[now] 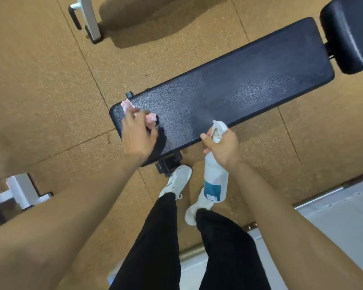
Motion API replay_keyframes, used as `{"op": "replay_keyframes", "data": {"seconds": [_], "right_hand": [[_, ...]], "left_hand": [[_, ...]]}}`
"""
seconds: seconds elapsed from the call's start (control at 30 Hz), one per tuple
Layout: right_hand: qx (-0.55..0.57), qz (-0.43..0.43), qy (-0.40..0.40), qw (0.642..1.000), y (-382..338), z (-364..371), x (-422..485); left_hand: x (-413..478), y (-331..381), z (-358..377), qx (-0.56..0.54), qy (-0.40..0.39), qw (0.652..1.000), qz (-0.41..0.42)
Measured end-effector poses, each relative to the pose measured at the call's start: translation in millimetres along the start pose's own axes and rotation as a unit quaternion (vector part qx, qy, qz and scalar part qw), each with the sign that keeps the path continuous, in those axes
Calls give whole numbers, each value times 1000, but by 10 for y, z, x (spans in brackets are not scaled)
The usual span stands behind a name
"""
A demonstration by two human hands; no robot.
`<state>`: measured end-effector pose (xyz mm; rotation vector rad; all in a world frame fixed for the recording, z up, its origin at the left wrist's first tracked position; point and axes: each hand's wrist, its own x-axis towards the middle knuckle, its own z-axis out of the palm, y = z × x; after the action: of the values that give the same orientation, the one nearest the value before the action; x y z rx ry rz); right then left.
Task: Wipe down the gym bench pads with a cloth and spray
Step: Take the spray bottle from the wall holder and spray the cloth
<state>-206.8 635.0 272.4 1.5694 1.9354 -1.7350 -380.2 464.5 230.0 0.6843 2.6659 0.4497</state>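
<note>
The left hand [137, 135] pressed a bunched cloth [150, 119] onto the pad [239, 80] to wipe; the right hand [224, 143] gripped the spray [215, 176], nozzle aimed at it.

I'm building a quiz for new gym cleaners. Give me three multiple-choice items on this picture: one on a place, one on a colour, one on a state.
1. Where is the cloth?
A. on the floor
B. on the near end of the long pad
C. over a shoe

2. What colour is the label on the bottle?
A. teal
B. red
C. yellow

3. What is the right hand doing?
A. hanging idle
B. lying flat on the long pad
C. gripping the bottle

Answers: 1 B, the left hand holds the cloth against that end; 2 A, a teal patch shows on the white bottle; 3 C, its fingers curl round the neck below the nozzle.
</note>
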Motion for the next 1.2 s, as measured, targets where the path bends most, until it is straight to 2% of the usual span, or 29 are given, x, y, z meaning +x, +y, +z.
{"op": "replay_keyframes", "data": {"seconds": [0.03,0.1,0.2,0.3,0.4,0.5,0.6,0.7,0.8,0.9,1.03,1.2], "right_hand": [[-17,0,8,1000,2,-11,-40],[-58,-8,-4,998,-9,-29,-143],[-88,-63,-50,993,-26,-16,-264],[-123,-112,-84,983,-25,-14,-397],[-158,-111,-86,977,-146,50,-617],[-178,-120,-85,973,-321,189,-788],[-221,-138,-110,959,-457,306,-889],[-238,-146,-133,951,-523,336,-983],[-213,-116,-99,965,-587,196,-1026],[-191,-99,-72,974,-611,-109,-999],[-118,-97,-90,984,-569,-649,-971],[-130,-45,3,991,-480,-1293,-955]], "left_hand": [[116,-50,23,36,-4,999,-1],[297,-155,103,88,-61,994,-14],[402,-278,182,84,-139,985,-57],[151,-320,109,15,-143,977,-155],[-444,-376,-64,-36,-125,962,-239],[-1026,-335,-240,-120,-109,929,-334],[-1434,-103,-433,-200,-90,897,-385],[-1686,192,-572,-263,-66,886,-377],[-1882,463,-679,-281,-60,881,-377],[-2096,604,-728,-296,-52,871,-389],[-2270,809,-810,-288,-50,874,-389],[-2226,1388,-875,-324,-71,878,-345]]}}
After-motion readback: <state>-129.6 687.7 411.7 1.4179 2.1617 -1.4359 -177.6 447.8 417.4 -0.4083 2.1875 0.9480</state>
